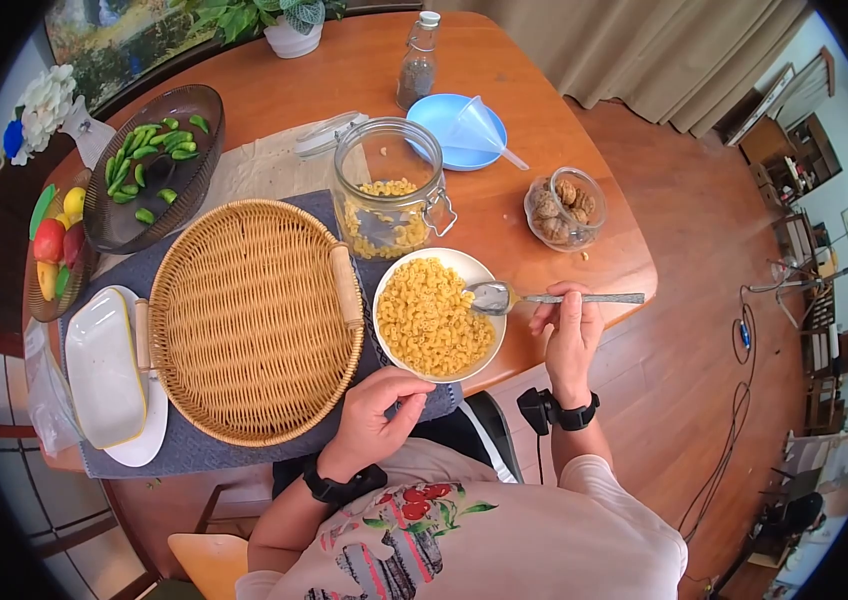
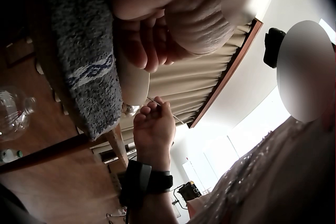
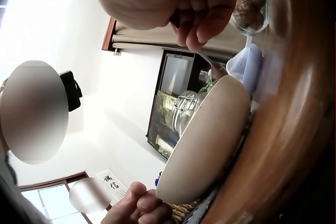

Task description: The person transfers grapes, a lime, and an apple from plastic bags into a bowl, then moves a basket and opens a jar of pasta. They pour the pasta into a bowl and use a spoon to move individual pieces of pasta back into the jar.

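A white bowl [image 1: 484, 356] full of elbow macaroni [image 1: 431, 312] stands near the table's front edge. My right hand [image 1: 574, 335] pinches the handle of a metal spoon [image 1: 584, 298] between thumb and fingers, to the right of the bowl. The spoon's head lies over the right rim, at the edge of the macaroni. By the bowl's near left rim is my left hand [image 1: 374, 422], its fingers loosely curled with nothing seen between them. In the right wrist view, those curled fingers sit right beside the bowl's wall [image 3: 210, 140]. Behind the bowl, a glass clip-top jar [image 1: 384, 215] contains some macaroni.
A wicker tray [image 1: 254, 320] with wooden handles fills the cloth's middle, beside white dishes [image 1: 104, 370]. Farther back are a dish of green peppers [image 1: 194, 165], a fruit basket [image 1: 49, 300], a blue plate [image 1: 434, 115] with a funnel [image 1: 474, 125], a bottle [image 1: 417, 70] and a walnut jar [image 1: 564, 210].
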The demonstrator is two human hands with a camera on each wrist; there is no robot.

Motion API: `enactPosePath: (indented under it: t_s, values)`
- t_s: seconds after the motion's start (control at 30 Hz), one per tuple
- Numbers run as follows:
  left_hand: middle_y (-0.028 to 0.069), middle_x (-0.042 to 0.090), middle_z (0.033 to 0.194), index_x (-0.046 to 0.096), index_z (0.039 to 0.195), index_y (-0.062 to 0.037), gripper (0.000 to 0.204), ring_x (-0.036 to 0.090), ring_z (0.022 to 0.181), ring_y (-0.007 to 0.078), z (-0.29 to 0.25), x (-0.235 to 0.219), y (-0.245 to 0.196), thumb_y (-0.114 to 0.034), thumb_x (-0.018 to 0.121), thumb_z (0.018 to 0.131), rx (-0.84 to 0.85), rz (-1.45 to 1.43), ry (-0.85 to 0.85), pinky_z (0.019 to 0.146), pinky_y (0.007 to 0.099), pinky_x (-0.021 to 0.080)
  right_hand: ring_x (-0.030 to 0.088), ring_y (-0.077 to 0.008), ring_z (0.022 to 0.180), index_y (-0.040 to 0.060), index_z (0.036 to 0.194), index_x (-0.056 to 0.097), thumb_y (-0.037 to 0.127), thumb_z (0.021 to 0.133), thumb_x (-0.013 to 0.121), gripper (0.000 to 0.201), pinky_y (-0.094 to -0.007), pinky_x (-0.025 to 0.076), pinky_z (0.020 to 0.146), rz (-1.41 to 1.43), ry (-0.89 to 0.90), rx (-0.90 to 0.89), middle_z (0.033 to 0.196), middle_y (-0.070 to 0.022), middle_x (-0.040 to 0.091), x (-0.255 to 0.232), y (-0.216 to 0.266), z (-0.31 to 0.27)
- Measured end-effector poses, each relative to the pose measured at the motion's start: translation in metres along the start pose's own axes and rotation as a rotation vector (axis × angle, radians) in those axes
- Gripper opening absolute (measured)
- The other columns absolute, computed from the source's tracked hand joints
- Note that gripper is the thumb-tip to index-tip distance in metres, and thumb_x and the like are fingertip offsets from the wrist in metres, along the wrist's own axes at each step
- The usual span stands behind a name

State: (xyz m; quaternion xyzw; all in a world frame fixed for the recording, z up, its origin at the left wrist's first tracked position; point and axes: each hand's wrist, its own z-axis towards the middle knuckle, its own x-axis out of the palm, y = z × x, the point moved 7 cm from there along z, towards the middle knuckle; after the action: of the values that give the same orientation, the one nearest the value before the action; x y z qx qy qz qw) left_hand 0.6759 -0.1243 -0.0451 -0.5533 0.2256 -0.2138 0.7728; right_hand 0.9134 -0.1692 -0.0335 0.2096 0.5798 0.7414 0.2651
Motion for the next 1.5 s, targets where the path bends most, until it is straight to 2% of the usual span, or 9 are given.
enactPosePath:
  t_s: [0.37,0.53,0.73,0.9,0.93,1.07,1.3,1.43,1.5]
  values:
    - [0.0086,0.057,0.080,0.060,0.091,0.0003,0.012,0.056,0.063,0.0111,0.000,0.000,-0.002,0.003,0.055,0.080,0.057,0.011,0.004,0.055,0.0209,0.045,0.050,-0.0115,0.049,0.0027,0.093,0.050,0.028,0.095,0.037,0.029,-0.0211,0.040,0.046,0.103,-0.085,0.045,0.059,-0.0053,0.052,-0.010,-0.003,0.000]
    - [0.0088,0.059,0.079,0.061,0.091,0.0001,0.012,0.057,0.067,0.0146,0.001,0.000,-0.003,0.002,0.057,0.079,0.006,0.004,0.001,0.061,0.0234,0.046,0.050,-0.0111,0.051,0.0023,0.094,0.051,0.028,0.095,0.037,0.029,-0.0211,0.040,0.048,0.207,-0.057,0.040,0.062,-0.0053,0.052,-0.007,0.002,0.003]
    - [0.0087,0.059,0.079,0.061,0.091,0.0002,0.012,0.057,0.067,0.0144,0.001,-0.001,-0.005,0.002,0.057,0.079,0.024,-0.002,0.002,0.061,0.0234,0.046,0.051,-0.0112,0.053,0.0024,0.093,0.050,0.028,0.095,0.038,0.028,-0.0210,0.040,0.048,0.306,-0.026,-0.062,0.062,-0.0056,0.052,0.009,0.026,0.024]
    - [0.0081,0.057,0.079,0.060,0.092,0.0000,0.014,0.055,0.063,0.0113,0.001,0.000,-0.004,0.003,0.055,0.080,0.057,-0.012,0.001,0.056,0.0216,0.044,0.051,-0.0106,0.055,0.0016,0.102,0.051,0.028,0.095,0.038,0.030,-0.0209,0.041,0.048,0.306,0.049,-0.226,0.072,-0.0070,0.057,0.045,0.066,0.039]
    - [0.0080,0.057,0.079,0.060,0.092,-0.0001,0.014,0.056,0.063,0.0114,0.001,0.000,-0.003,0.003,0.055,0.080,0.051,-0.022,-0.006,0.056,0.0217,0.044,0.052,-0.0099,0.058,0.0005,0.109,0.050,0.025,0.095,0.039,0.031,-0.0203,0.042,0.050,0.291,0.110,-0.270,0.085,-0.0097,0.060,0.055,0.073,0.038]
    - [0.0079,0.058,0.078,0.060,0.092,-0.0001,0.014,0.056,0.063,0.0115,0.002,-0.002,-0.006,0.003,0.055,0.080,0.067,0.021,-0.006,0.057,0.0219,0.044,0.054,-0.0089,0.063,-0.0006,0.117,0.047,0.021,0.094,0.041,0.032,-0.0191,0.043,0.052,0.174,0.247,-0.334,0.101,-0.0137,0.058,0.083,0.077,0.032]
    - [0.0096,0.060,0.081,0.061,0.091,0.0002,0.012,0.058,0.069,0.0152,0.002,-0.001,-0.006,0.002,0.057,0.080,0.029,0.001,0.012,0.062,0.0238,0.047,0.054,-0.0100,0.063,-0.0005,0.114,0.047,0.024,0.095,0.039,0.033,-0.0204,0.043,0.051,0.221,0.185,-0.312,0.097,-0.0145,0.058,0.065,0.067,0.023]
    - [0.0094,0.060,0.081,0.061,0.091,0.0002,0.012,0.058,0.068,0.0150,0.002,-0.002,-0.006,0.002,0.057,0.080,0.026,0.000,0.015,0.062,0.0238,0.046,0.053,-0.0128,0.059,-0.0007,0.107,0.048,0.028,0.095,0.037,0.033,-0.0231,0.044,0.052,0.268,0.102,-0.321,0.081,-0.0113,0.058,0.040,0.061,0.016]
    - [0.0093,0.060,0.081,0.061,0.091,0.0003,0.012,0.058,0.068,0.0149,0.002,-0.002,-0.006,0.002,0.057,0.080,0.034,0.001,0.011,0.061,0.0237,0.046,0.052,-0.0139,0.055,0.0010,0.099,0.049,0.029,0.096,0.035,0.032,-0.0234,0.042,0.049,0.110,0.064,-0.277,0.069,-0.0093,0.055,0.030,0.047,0.015]
